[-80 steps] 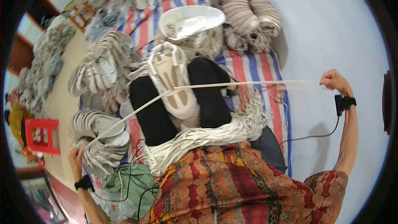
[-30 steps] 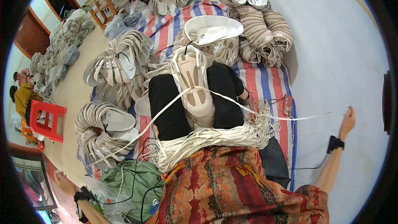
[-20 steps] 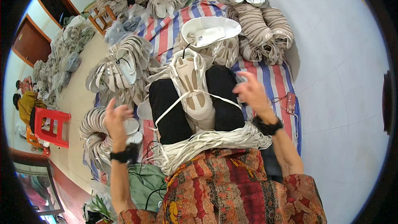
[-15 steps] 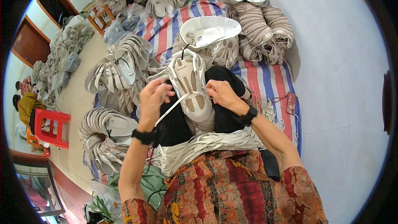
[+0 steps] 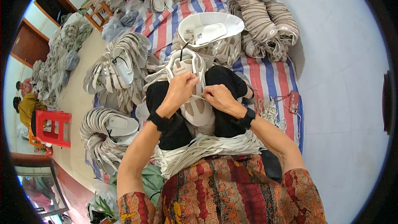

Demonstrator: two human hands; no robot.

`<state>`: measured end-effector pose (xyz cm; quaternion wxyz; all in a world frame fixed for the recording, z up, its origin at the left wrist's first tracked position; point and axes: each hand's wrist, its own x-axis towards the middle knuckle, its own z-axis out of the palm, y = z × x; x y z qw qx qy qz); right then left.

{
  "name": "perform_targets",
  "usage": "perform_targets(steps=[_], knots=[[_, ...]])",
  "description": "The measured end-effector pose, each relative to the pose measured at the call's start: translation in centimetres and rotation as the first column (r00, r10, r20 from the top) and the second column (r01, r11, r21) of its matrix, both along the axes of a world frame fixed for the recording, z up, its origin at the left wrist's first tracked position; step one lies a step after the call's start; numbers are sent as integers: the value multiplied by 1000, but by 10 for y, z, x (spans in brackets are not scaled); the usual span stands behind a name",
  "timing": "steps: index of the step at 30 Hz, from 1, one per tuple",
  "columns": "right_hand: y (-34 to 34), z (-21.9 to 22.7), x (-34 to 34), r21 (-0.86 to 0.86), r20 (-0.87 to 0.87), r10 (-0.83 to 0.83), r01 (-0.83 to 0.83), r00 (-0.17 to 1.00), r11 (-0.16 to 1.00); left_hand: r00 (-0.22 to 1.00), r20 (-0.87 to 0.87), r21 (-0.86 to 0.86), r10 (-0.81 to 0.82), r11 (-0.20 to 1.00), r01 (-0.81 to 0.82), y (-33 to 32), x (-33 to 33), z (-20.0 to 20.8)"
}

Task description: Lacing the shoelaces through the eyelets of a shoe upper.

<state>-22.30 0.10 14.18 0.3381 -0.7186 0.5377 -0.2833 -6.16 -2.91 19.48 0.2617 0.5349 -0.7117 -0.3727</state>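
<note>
A white and beige shoe upper (image 5: 199,114) sits upright between my black-clad knees, its toe end toward me. My left hand (image 5: 179,92) lies over its middle, fingers bent and pressed together near the eyelets on the right side; what they hold is hidden. At the upper's right edge my right hand (image 5: 224,98) is closed in a pinch on a whitish shoelace, of which only a short piece shows. Across my lap lies a thick bundle of loose off-white laces (image 5: 211,146). Just beyond the upper stands a pile topped by a white, open shoe upper (image 5: 228,23).
Curved stacks of shoe uppers stand on the left (image 5: 99,130) and at the far right (image 5: 259,20), on a striped sheet (image 5: 259,72). A red phone-like case (image 5: 294,101) lies at the sheet's right edge. A red stool (image 5: 54,128) is at left, near a seated person (image 5: 28,108).
My left hand has come down and right, from the air left of the upper onto its middle. The lace stretched toward the left no longer shows. My right hand stays at the right edge.
</note>
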Motion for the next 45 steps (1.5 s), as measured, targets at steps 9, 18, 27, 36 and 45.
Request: perform_targets(steps=[9,18,27,36,45], knots=[[-6,-2,9,-36,-147,-21,16,989,999,893,335,-53,-301,940,336,-18,1,-16],[-2,9,-3,391,301,-54,-71,952,918,880,405,-202,-249,914,352,-6,2,-19],[-3,-10,9,25,205,101,-108,974,994,942,212,-121,-259,950,288,-3,7,-19],[-25,19,-5,-446,-467,166,-393,869,804,977,-214,-238,6,970,-58,-3,11,-21],[-47,-4,-17,-438,-192,462,-497,866,749,961,112,-479,-254,833,277,3,19,-47]])
